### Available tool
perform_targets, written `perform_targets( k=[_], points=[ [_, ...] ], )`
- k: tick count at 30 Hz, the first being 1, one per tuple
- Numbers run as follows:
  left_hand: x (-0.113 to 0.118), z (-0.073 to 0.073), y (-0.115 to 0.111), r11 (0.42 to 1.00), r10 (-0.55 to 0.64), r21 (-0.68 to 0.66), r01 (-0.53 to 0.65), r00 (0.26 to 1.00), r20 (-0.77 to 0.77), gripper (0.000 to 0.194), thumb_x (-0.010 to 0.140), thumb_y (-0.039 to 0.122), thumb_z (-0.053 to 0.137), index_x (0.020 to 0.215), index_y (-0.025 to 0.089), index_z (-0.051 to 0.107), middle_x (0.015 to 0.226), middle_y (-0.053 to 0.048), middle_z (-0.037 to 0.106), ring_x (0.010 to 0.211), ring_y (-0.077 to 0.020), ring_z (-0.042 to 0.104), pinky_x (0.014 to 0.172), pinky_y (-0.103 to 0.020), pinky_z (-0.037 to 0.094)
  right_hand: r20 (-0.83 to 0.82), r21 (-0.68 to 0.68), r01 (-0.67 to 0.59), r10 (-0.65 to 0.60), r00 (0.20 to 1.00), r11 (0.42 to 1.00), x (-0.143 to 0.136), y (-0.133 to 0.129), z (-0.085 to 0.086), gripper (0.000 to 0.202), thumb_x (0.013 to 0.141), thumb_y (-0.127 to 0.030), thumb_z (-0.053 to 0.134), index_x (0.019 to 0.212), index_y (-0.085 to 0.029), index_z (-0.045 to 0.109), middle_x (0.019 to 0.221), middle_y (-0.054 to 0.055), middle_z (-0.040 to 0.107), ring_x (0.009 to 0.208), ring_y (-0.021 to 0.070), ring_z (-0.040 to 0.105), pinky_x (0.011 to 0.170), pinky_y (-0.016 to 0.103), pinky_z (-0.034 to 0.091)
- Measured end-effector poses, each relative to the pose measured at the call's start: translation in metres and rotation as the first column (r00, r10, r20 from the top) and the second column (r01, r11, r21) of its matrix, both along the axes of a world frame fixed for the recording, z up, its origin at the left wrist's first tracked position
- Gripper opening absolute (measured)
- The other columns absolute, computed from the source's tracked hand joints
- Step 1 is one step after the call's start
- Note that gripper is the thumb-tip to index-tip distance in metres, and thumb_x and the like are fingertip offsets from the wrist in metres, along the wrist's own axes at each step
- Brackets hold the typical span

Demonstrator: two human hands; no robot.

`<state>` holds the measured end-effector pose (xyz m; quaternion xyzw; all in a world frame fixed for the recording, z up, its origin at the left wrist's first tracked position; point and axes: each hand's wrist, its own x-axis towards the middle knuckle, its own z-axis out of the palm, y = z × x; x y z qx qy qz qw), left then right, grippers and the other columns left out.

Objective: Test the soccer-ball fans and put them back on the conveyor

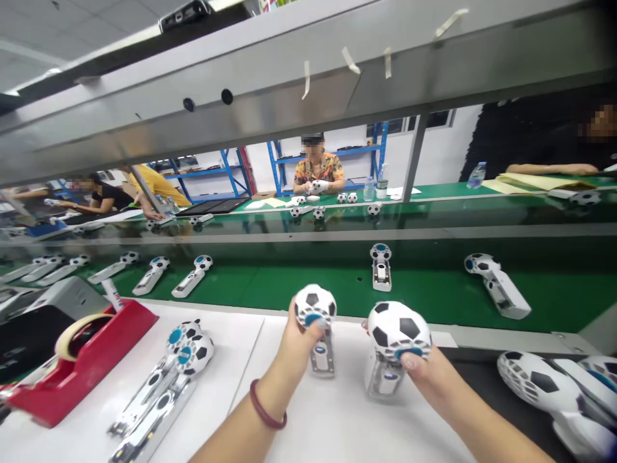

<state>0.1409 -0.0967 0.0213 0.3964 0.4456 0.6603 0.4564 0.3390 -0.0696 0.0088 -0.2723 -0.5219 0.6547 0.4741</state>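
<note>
A green conveyor belt [289, 270] is stretched across the middle, with white ball-headed devices [380, 252] spread along it. In front of it, a white work surface [337, 424] is flanked on the right by a black mat [477, 386], on which more football-patterned units [540, 382] are laid. At the left, a red tape dispenser [96, 370] is placed near a pair of devices [195, 354] set down side by side.

Over the white surface, one device [313, 303] is gripped round its ball head by the left hand [299, 337], and a second device [398, 325] is gripped likewise by the right hand [427, 370]. Both handles are pointed down; whether the surface is touched cannot be told. Ball heads are already present on both held devices, while inner parts are seen in the handles, so the pair is judged unfinished. How many of the others are complete cannot be told.

Smallest, a dark red wristband [263, 411] is worn on the left wrist.
</note>
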Motion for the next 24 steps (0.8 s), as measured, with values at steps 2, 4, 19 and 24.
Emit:
perform_targets(
  k=[2,4,19,24],
  points=[
    [0.001,-0.020,-0.009,0.997,-0.071,-0.027,0.069,0.995,-0.070,0.060,0.056,0.036,0.079,0.108,0.022,0.051,0.106,-0.007,0.062,0.099,-0.0231,0.057,0.084,-0.030,0.044,0.059,-0.030,-0.077,0.078,0.995,0.997,0.002,-0.005,-0.008,0.087,0.050,-0.048,0.079,0.126,-0.027,0.041,0.117,0.011,0.056,0.105,0.0305,0.054,0.089,0.043,0.041],
    [0.002,-0.038,-0.015,0.981,-0.177,-0.090,0.171,0.982,-0.070,0.053,0.058,0.034,0.078,0.103,0.020,0.054,0.106,-0.008,0.062,0.101,-0.0242,0.056,0.087,-0.031,0.042,0.159,-0.075,-0.213,0.222,0.962,0.974,0.001,-0.006,-0.013,0.076,0.055,-0.042,0.079,0.121,-0.025,0.046,0.111,0.009,0.059,0.106,0.0290,0.054,0.093,0.043,0.038],
    [0.003,-0.042,-0.017,0.855,-0.389,-0.202,0.478,0.848,0.361,0.039,0.072,0.020,0.061,0.105,0.022,0.039,0.082,-0.004,0.060,0.069,-0.0186,0.060,0.071,-0.036,0.047,-0.103,-0.352,-0.198,0.172,0.980,0.915,-0.001,-0.007,-0.001,0.048,0.063,-0.028,0.072,0.100,-0.027,0.041,0.090,-0.001,0.058,0.079,0.0174,0.058,0.071,0.032,0.044],
    [0.003,-0.041,-0.018,0.840,-0.398,-0.244,0.485,0.856,0.331,0.045,0.071,0.023,0.064,0.106,0.024,0.036,0.084,-0.004,0.059,0.068,-0.0181,0.059,0.064,-0.033,0.047,-0.111,-0.334,-0.229,0.202,0.973,0.914,-0.001,-0.008,-0.001,0.045,0.066,-0.027,0.070,0.098,-0.027,0.039,0.090,-0.001,0.057,0.078,0.0168,0.058,0.070,0.033,0.045]
  ],
)
